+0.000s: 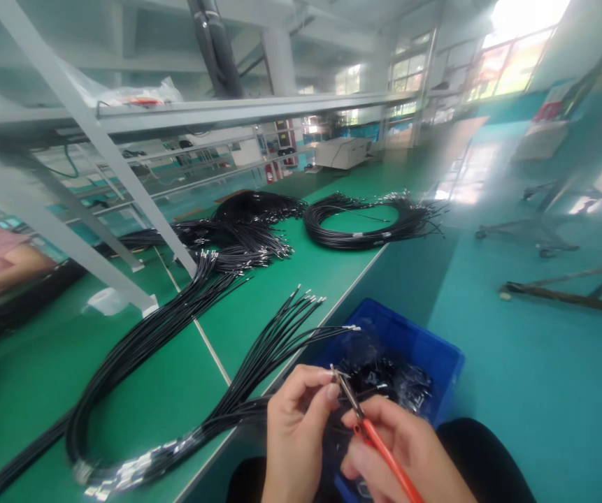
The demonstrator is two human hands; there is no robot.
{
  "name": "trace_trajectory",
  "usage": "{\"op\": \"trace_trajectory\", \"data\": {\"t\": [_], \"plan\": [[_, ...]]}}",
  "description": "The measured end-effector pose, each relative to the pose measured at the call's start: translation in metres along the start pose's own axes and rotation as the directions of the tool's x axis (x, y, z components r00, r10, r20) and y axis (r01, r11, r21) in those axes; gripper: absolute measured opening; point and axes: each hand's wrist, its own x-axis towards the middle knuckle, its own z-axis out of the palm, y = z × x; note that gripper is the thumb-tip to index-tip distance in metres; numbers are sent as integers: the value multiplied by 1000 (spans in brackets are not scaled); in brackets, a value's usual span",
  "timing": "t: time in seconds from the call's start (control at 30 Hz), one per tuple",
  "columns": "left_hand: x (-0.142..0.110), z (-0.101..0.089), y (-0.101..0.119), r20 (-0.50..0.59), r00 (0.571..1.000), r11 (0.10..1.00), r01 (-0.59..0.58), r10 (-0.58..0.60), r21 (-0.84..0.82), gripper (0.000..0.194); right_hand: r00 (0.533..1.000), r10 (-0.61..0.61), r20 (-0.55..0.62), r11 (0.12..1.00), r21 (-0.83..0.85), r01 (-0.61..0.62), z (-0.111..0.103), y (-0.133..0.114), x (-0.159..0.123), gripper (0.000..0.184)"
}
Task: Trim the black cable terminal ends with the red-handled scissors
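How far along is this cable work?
Probably midway. Looking done: the round black cable coil lies looped on the green tabletop. In hand: the left hand pinches a small silvery end at the tips of red-handled metal pliers in the right hand. Possibly left: the fanned, pale-tipped black cables nearby; which still need work, I can't tell.

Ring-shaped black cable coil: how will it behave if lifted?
The coil may flex yet keep its curve, being thin strands in a smooth ring. Its many strands suggest some weight, and the loose ends could splay or snag.
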Motion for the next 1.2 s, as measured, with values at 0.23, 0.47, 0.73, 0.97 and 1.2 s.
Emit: {"op": "trace_trajectory", "data": {"t": [0.23,0.47,0.73,0.97,1.2], "plan": [[0,3,-2,35,997,991,-71,67,117,6,998,-33,-49,998,-48,30,-2,3,7,14],[2,6,-6,53,996,982,-81,73,173,6,998,-9,-69,992,-129,0,-6,2,9,16],[3,5,-8,79,994,969,-98,81,229,6,994,103,42,968,-235,-90,-13,-6,11,22],[6,5,-15,36,998,976,-55,49,209,5,988,78,136,986,-157,-56,-26,-3,10,33],[6,4,-13,42,996,965,-82,74,248,5,976,114,186,959,-279,-59,-23,-9,11,19]]}}
